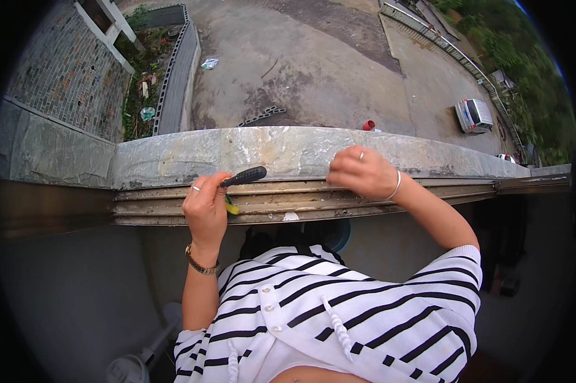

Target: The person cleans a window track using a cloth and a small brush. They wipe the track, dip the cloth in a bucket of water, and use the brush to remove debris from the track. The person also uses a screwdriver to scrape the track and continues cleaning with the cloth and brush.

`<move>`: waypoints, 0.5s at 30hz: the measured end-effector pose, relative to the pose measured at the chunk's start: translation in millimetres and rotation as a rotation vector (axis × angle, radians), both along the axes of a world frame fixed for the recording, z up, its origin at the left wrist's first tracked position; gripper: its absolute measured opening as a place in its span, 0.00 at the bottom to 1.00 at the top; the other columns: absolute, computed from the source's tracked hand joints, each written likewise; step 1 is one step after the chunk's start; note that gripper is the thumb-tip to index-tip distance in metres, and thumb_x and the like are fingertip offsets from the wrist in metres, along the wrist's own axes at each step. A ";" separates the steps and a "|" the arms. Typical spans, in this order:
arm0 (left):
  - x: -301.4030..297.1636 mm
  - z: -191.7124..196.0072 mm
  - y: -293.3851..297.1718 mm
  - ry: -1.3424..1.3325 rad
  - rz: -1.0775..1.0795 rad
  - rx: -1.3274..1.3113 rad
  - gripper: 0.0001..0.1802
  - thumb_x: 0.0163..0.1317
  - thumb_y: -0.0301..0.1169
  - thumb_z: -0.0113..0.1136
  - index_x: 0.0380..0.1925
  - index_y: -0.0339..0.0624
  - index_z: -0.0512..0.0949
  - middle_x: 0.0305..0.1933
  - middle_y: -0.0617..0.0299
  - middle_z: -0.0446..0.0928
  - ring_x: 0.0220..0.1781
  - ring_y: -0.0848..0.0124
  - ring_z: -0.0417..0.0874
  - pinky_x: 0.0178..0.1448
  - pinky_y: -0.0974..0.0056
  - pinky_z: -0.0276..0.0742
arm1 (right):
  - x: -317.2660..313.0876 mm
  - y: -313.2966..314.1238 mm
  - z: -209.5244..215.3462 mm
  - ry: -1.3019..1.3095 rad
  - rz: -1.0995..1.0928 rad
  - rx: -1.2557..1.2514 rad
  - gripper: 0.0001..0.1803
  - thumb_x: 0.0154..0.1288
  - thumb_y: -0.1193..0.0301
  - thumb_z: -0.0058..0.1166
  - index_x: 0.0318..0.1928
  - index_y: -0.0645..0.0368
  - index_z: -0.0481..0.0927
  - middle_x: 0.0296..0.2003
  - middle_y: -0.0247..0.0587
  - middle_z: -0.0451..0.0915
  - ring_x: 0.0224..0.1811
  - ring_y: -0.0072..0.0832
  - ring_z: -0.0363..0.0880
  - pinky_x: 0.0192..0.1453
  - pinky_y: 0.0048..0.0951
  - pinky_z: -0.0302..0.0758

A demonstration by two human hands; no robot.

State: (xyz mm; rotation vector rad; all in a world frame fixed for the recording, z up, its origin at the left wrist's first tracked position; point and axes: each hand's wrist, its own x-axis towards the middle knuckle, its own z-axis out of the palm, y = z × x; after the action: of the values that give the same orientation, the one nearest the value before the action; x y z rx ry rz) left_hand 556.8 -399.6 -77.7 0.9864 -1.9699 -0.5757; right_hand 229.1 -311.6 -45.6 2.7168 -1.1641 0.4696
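Note:
My left hand [205,207] is closed on a tool with a ribbed black handle [246,176], which points up and to the right over the window track [301,203]. Below those fingers a small yellow and green piece [232,207] shows; whether it belongs to the same tool I cannot tell. My right hand [363,172] hovers above the right part of the track, near the stone sill [288,150]. Its fingers are curled in, and anything inside them is hidden. Dirt and pale specks lie along the brown metal rails. A white scrap [290,216] sits on the nearest rail.
Brown frame posts [52,204] bound the opening at the left. Beyond the sill lies a drop to a concrete yard [301,76] with a red container [368,125] and a silver vehicle [473,116]. Behind my body a blue-rimmed bucket [344,236] is partly hidden.

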 end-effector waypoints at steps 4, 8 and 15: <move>-0.8 -2.4 0.3 0.017 0.010 0.022 0.07 0.60 0.20 0.60 0.38 0.40 0.82 0.26 0.57 0.74 0.28 0.61 0.76 0.32 0.63 0.71 | -26.1 -21.7 17.5 0.197 -0.355 -0.146 0.13 0.55 0.74 0.56 0.43 0.52 0.82 0.42 0.36 0.79 0.47 0.32 0.78 0.48 0.34 0.77; 0.3 -0.3 1.0 -0.011 0.019 0.016 0.08 0.60 0.19 0.59 0.38 0.40 0.82 0.27 0.56 0.74 0.27 0.61 0.76 0.31 0.63 0.71 | -13.8 1.4 18.5 -0.091 0.070 0.228 0.15 0.54 0.72 0.58 0.44 0.46 0.83 0.43 0.34 0.78 0.47 0.33 0.77 0.48 0.34 0.76; -2.4 -3.1 2.4 -0.015 0.011 -0.002 0.08 0.60 0.19 0.59 0.39 0.40 0.81 0.26 0.56 0.73 0.26 0.61 0.75 0.31 0.63 0.71 | 11.5 15.4 1.4 0.142 0.169 0.102 0.07 0.53 0.68 0.54 0.34 0.53 0.79 0.31 0.32 0.70 0.40 0.27 0.73 0.47 0.29 0.71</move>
State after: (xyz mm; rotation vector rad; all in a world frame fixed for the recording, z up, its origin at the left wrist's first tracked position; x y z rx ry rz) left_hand 554.4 -397.3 -80.8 1.0019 -1.9766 -0.5618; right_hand 240.6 -296.2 -44.2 2.8953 -0.9532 0.2386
